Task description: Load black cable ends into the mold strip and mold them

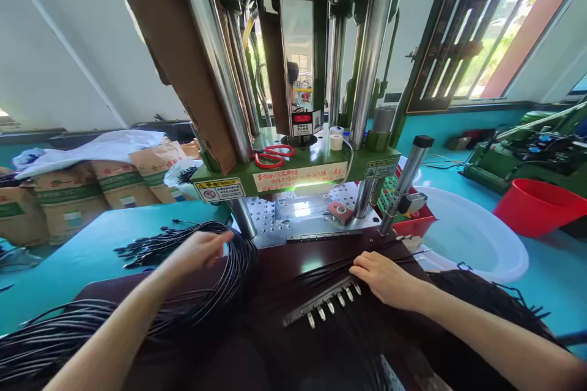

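My left hand [202, 252], slightly blurred, is beside a thick looped bundle of black cables [239, 256]. Its fingers reach out to the right, with no cable plainly held. My right hand [383, 276] is closed, fingertips together, at the right end of a dark metal strip [300, 316]; what the fingers hold is hidden. Several shiny metal connectors [331, 307] sit in a row along that strip, with black cables hanging from it toward me. More thin black cables [323, 270] lie behind the strip and pass behind my right hand.
A green press [321, 165] with steel columns stands ahead, red-handled scissors [274, 156] on its ledge. Beneath are a perforated metal plate [263, 220], a second strip [323, 236] and a reddish block [340, 212]. Right are a white tub [499, 238] and a red bucket [534, 208].
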`<state>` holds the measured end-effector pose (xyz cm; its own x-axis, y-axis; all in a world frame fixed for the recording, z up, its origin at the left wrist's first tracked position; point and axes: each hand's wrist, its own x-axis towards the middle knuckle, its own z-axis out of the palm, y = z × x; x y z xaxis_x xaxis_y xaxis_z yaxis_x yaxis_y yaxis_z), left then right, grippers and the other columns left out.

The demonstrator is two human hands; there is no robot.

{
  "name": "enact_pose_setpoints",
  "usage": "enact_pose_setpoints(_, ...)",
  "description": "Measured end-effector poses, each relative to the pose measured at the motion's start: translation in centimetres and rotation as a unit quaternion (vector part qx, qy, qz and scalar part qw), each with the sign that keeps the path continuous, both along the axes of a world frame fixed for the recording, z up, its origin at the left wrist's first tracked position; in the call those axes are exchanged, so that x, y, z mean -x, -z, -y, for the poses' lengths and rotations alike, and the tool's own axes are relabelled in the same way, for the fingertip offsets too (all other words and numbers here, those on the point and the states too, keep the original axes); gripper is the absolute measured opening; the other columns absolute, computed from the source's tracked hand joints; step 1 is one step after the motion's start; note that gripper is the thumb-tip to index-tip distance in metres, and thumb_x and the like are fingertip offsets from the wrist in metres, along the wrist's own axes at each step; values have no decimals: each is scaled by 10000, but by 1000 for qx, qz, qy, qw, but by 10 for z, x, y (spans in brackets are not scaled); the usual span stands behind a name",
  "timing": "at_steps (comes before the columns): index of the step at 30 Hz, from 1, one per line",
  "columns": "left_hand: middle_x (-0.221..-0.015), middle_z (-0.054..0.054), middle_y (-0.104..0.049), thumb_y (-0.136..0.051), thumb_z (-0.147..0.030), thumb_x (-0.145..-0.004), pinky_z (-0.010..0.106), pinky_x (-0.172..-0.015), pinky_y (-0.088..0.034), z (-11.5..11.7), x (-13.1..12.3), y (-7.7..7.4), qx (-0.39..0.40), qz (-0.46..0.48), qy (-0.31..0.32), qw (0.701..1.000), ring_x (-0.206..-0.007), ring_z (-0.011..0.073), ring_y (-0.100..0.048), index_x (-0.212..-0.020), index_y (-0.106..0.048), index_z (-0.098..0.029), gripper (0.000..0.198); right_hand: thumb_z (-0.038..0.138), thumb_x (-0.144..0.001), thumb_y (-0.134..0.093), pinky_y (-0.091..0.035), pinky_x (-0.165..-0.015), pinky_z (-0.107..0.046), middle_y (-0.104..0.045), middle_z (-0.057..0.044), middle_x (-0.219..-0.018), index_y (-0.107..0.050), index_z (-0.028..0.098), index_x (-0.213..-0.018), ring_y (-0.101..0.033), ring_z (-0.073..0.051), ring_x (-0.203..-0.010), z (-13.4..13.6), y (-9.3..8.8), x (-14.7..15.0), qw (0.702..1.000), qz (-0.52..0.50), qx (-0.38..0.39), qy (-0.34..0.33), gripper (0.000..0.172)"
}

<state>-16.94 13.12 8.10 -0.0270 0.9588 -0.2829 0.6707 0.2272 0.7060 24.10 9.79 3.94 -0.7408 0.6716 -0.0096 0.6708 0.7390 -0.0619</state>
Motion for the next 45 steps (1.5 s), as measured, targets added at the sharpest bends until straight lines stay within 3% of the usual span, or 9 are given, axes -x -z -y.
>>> enact_pose_setpoints(5, -444, -18, -527, -507, -464, -709, 217, -391, -255, 112, -111, 13, 137, 38, 300, 943, -382, 95, -390, -525, -610, -173, 359, 64, -643, -492, -400, -690, -337, -601, -90, -870, -579, 154, -896, -545, -239, -824, 0, -12, 16, 995, 101, -4, -5, 282)
enact_pose_setpoints(9, -587, -25, -573, -510, -389, -730, 213, -462, -298, 151, -159, 49, 95, 125, 295, 943, -507, 103, -447, -732, -661, -189, 251, 93, -611, -496, -375, -580, -282, -633, -87, -856, -617, 174, -826, -595, -230, -767, -1, -38, 21, 988, 125, 58, 62, 259)
enact_pose_setpoints(13, -692, 6, -582, -485, -464, -743, 213, -445, -299, 148, -181, 63, 104, 227, 204, 947, -508, 97, -418, -901, -629, -165, 368, 86, -634, -436, -343, -549, -282, -662, -111, -800, -619, 153, -812, -610, -251, -739, -1, -65, 16, 985, 106, 29, 135, 264)
enact_pose_setpoints(17, -723, 16, -561, -644, -534, -598, 225, -527, -297, 133, -196, 43, 30, 269, 211, 939, -570, 95, -407, -900, -633, -140, 497, 120, -625, -439, -322, -557, -269, -665, -77, -824, -615, 187, -840, -599, -245, -792, -4, -98, 3, 981, 68, -5, 180, 285)
enact_pose_setpoints(21, -912, 66, -573, -780, -530, -350, 248, -675, -355, 122, -219, 16, 102, 475, 225, 844, -802, 167, -503, -974, -573, -158, 755, 134, -619, -436, -289, -519, -258, -658, -64, -784, -615, 190, -809, -594, -235, -756, -6, -128, -6, 973, 47, -43, 222, 267)
enact_pose_setpoints(25, -893, 54, -563, -759, -487, -463, 281, -677, -384, 119, -246, 7, 146, 607, 138, 769, -812, 181, -547, -863, -525, -177, 558, 138, -610, -439, -274, -504, -255, -653, -70, -761, -620, 178, -786, -590, -223, -721, -6, -140, -11, 964, 38, -68, 253, 255)
enact_pose_setpoints(31, -675, -39, -512, -722, -348, -580, 296, -610, -427, 121, -267, 9, 137, 598, 28, 789, -635, 126, -530, -744, -469, -194, 339, 133, -582, -448, -263, -484, -248, -654, -66, -769, -629, 185, -795, -584, -217, -713, -7, -136, -23, 960, 28, -57, 272, 284)
enact_pose_setpoints(41, -670, 21, -581, -747, -256, -554, 281, -617, -430, 96, -250, 2, 39, 557, 100, 824, -641, 132, -539, -648, -561, -134, 241, 130, -564, -454, -290, -497, -225, -630, -37, -701, -631, 175, -755, -558, -179, -667, -15, -146, -29, 971, -9, -12, 237, 264)
enact_pose_setpoints(45, -707, 36, -631, -771, -259, -525, 248, -586, -389, 92, -262, 13, 82, 562, 146, 810, -632, 136, -564, -725, -589, -138, 296, 115, -542, -449, -297, -491, -215, -621, -20, -659, -625, 179, -700, -549, -157, -622, -19, -146, -22, 977, -17, 2, 211, 245)
